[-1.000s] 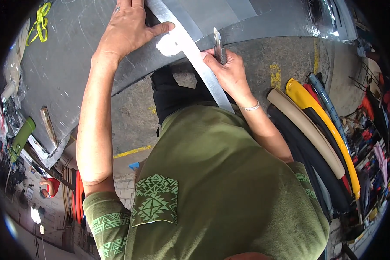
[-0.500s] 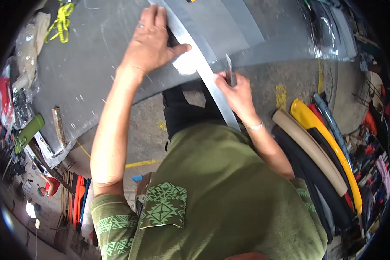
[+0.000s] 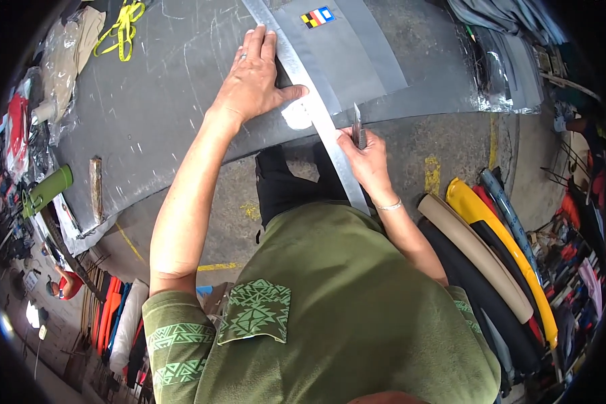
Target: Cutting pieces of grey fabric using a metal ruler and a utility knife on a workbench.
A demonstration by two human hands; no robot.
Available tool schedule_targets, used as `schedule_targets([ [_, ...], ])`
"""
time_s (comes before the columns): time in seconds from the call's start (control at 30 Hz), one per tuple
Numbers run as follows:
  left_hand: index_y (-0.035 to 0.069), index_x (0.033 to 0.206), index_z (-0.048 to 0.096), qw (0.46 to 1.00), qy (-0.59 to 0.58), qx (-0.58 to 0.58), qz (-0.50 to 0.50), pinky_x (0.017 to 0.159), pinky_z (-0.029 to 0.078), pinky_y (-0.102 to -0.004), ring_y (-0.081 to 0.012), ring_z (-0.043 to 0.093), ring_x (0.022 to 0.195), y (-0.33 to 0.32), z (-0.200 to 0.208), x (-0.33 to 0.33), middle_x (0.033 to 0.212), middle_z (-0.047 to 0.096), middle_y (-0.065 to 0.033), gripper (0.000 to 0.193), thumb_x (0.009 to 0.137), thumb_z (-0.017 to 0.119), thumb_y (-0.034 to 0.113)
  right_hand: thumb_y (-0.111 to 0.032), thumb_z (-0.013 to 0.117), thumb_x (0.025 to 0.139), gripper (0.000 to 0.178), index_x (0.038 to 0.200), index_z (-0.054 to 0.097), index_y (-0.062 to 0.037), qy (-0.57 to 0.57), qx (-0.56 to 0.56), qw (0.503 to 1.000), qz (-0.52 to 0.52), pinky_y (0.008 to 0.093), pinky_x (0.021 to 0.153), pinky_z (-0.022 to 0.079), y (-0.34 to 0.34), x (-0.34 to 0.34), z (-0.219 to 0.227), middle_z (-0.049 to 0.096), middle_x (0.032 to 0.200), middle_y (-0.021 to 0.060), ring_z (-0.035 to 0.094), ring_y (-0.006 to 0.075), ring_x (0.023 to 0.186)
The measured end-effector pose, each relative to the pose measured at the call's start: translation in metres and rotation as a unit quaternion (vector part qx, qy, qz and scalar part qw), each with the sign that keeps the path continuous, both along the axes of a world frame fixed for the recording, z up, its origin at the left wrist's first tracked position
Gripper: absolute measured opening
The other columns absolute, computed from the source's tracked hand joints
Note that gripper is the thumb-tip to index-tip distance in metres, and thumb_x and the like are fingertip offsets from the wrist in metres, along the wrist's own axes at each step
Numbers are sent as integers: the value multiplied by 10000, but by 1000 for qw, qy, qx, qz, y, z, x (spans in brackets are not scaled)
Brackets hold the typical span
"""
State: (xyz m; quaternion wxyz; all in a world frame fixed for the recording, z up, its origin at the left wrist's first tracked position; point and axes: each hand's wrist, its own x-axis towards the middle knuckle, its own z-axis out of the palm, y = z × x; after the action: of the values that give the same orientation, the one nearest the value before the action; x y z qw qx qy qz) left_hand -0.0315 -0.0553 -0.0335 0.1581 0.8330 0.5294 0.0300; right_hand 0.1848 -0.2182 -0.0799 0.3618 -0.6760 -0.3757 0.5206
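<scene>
1. Now the whole view sits a little differently from a second ago: the grey worktable fills more of the upper picture and the person's green shirt takes up the lower half, so the head seems to have drawn back slightly while the work kept its place.

2. The long metal straightedge lies where it did, slanting from the top of the table down past its near edge. It rests along the grey sheet material, at that sheet's left border.

3. The left hand has stayed pressed flat on the table and ruler across all three moments. Its fingers are spread and extended, the thumb stretched toward the ruler; it grips nothing, only bears down.

4. The right hand has changed least in place but matters most: it remains just right of the ruler's lower part, fingers curled closed around a slim knife, whose blade points upward along the ruler's edge.

5. Judging by this, the blade has crept little if at all along the ruler; the cut appears to be at its near end, with the ruler held steady as the guide.
</scene>
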Motion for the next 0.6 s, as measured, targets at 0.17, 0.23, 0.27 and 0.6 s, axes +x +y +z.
schedule_targets([
  [0.17,-116,1548,273,1000,-26,-13,3,1280,224,-503,-427,199,1553,-3,-6,-5,1638,215,-323,1270,712,833,659,-133,750,945,133,980,744,-5,-7,13,1000,0,247,650,457,-3,-4,0,635,752,-45,533,40,707],
  [0.23,-113,1552,264,999,-32,3,-5,1283,209,-506,-424,190,1556,-3,-9,-6,1642,211,-317,1282,709,826,672,-137,753,945,137,981,742,-6,-9,16,1000,-2,249,655,462,-4,-4,0,639,756,-43,537,42,710],
  [0.27,-113,1552,264,999,-32,1,-5,1283,209,-506,-424,190,1556,-3,-10,-6,1642,211,-317,1282,709,826,672,-141,756,946,141,981,741,-6,-10,20,1000,-4,251,659,467,-4,-4,-1,643,759,-41,542,44,714],
  [0.6,-84,1562,273,999,-46,8,0,1286,195,-505,-413,190,1559,-5,-12,-8,1647,217,-302,1262,718,824,675,-163,766,947,163,980,738,-6,-2,30,1000,-6,256,691,493,-5,-5,1,672,780,-27,574,52,738],
])
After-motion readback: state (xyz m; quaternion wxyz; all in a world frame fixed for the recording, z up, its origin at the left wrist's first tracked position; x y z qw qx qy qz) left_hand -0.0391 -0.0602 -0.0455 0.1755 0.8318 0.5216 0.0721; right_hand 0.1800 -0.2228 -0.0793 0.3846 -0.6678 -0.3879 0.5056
